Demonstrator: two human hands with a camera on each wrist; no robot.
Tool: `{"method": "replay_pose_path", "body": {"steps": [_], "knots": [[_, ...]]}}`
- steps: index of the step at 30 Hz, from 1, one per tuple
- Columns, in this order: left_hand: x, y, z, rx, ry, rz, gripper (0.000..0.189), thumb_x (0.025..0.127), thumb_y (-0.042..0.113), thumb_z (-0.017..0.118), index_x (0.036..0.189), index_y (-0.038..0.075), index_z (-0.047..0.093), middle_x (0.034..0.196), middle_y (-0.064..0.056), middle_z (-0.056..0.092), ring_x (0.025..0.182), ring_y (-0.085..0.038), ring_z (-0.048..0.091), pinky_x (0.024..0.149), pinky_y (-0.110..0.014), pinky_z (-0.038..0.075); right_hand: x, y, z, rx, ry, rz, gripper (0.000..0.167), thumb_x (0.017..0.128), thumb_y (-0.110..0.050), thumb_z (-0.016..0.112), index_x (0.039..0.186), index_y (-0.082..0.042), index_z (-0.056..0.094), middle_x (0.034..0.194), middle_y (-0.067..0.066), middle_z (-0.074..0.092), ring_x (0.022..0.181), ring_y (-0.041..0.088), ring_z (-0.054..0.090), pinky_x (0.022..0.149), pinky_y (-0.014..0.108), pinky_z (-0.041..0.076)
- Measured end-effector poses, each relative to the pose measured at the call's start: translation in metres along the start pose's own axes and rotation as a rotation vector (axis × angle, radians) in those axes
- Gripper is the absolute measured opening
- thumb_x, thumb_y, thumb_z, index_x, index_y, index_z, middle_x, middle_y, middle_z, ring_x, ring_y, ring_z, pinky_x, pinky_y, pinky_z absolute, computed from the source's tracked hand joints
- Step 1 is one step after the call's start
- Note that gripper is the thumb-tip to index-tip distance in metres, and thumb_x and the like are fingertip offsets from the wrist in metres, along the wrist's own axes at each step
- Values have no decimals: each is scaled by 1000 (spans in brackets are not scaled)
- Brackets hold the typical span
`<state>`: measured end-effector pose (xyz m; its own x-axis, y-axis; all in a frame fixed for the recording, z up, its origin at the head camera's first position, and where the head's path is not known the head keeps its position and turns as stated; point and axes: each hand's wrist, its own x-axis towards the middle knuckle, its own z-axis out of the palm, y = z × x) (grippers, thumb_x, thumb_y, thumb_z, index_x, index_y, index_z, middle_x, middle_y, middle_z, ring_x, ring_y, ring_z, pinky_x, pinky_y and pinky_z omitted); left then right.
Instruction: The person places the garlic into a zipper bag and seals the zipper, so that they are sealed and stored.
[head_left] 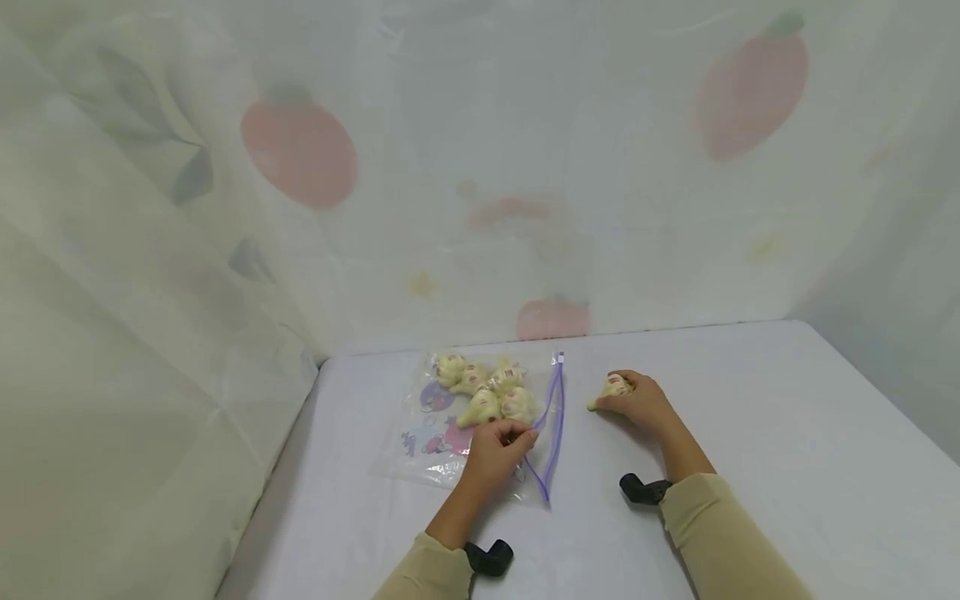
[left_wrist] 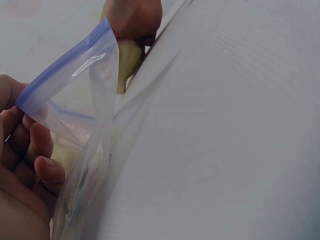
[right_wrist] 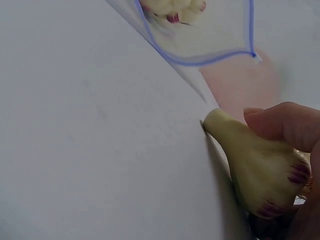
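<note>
A clear zip bag with a purple zip edge lies on the table, several garlic bulbs inside it. My left hand pinches the upper side of the bag's mouth, lifting it so the opening gapes in the left wrist view. To the right of the bag, my right hand holds one garlic bulb between thumb and fingers. This bulb is pale with purple streaks, and its stem points toward the bag. It sits at the table surface; the fingers on its far side are mostly hidden.
The table has a white cover. A pale curtain with printed fruit hangs along the back, and another drape stands at the left. Black wrist mounts stick out beside both sleeves.
</note>
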<state>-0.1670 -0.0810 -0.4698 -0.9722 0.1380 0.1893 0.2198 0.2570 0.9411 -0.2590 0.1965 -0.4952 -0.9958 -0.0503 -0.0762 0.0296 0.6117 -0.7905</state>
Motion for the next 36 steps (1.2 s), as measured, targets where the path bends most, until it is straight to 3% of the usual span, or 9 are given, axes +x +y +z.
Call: {"method": "replay_pose_path", "body": {"steps": [2, 5, 9, 13, 16, 20, 24, 29, 36], "knots": [[0, 0, 0, 1, -5, 7, 10, 89, 9, 71, 88, 0, 75, 75, -11, 69, 63, -2, 52, 57, -16, 44, -3, -2, 5, 31, 11, -1, 68, 82, -35, 76, 139, -6, 51, 114, 20, 60, 91, 27, 55, 74, 34, 44], [2, -2, 0, 1, -8, -1, 10, 89, 8, 71, 88, -1, 75, 75, -13, 69, 63, -1, 52, 57, -16, 44, -9, -6, 10, 91, 12, 2, 65, 84, -38, 75, 137, -10, 52, 111, 16, 60, 88, 21, 52, 70, 29, 42], [9, -22, 4, -19, 9, 0, 10, 88, 12, 73, 88, 2, 75, 75, -10, 69, 63, -2, 51, 56, -18, 44, -15, -12, 13, 184, -19, -1, 63, 87, -41, 72, 139, -14, 50, 116, 16, 57, 93, 21, 51, 71, 29, 43], [14, -39, 6, -29, 19, 21, 12, 87, 18, 75, 86, 6, 76, 74, -7, 69, 64, -3, 53, 56, -18, 44, -16, -13, 18, 201, -29, -30, 63, 89, -42, 70, 141, -14, 48, 119, 18, 58, 97, 22, 52, 75, 29, 44], [13, -40, 7, -22, 12, 17, 13, 87, 20, 75, 85, 7, 76, 74, -7, 70, 63, -5, 54, 56, -18, 44, -17, -11, 23, 244, -30, -52, 64, 90, -41, 69, 144, -16, 45, 120, 19, 56, 95, 23, 55, 75, 29, 48], [13, -39, 7, -17, 11, 21, 12, 88, 19, 74, 85, 7, 76, 73, -6, 69, 62, -4, 53, 55, -18, 44, -18, -13, 27, 326, -41, -83, 67, 89, -36, 72, 146, -18, 42, 116, 22, 55, 79, 22, 60, 67, 30, 53], [13, -39, 7, -11, 13, 14, 11, 88, 18, 74, 86, 7, 76, 73, -6, 70, 62, -3, 53, 55, -18, 45, -19, -13, 28, 341, -38, -99, 69, 86, -33, 76, 145, -18, 43, 117, 21, 54, 70, 20, 60, 62, 30, 52], [13, -39, 8, -8, 11, 21, 12, 88, 18, 74, 86, 6, 76, 74, -6, 70, 62, -3, 54, 55, -19, 46, -20, -14, 28, 368, -41, -114, 69, 88, -24, 75, 145, -14, 40, 127, 24, 49, 78, 18, 62, 68, 29, 55], [13, -38, 7, -14, 11, 11, 11, 87, 18, 74, 85, 7, 76, 73, -5, 70, 62, -3, 54, 55, -18, 45, -21, -18, 31, 397, -81, -167, 62, 91, -6, 60, 148, -7, 36, 132, 27, 45, 96, 24, 59, 78, 27, 55]]}}
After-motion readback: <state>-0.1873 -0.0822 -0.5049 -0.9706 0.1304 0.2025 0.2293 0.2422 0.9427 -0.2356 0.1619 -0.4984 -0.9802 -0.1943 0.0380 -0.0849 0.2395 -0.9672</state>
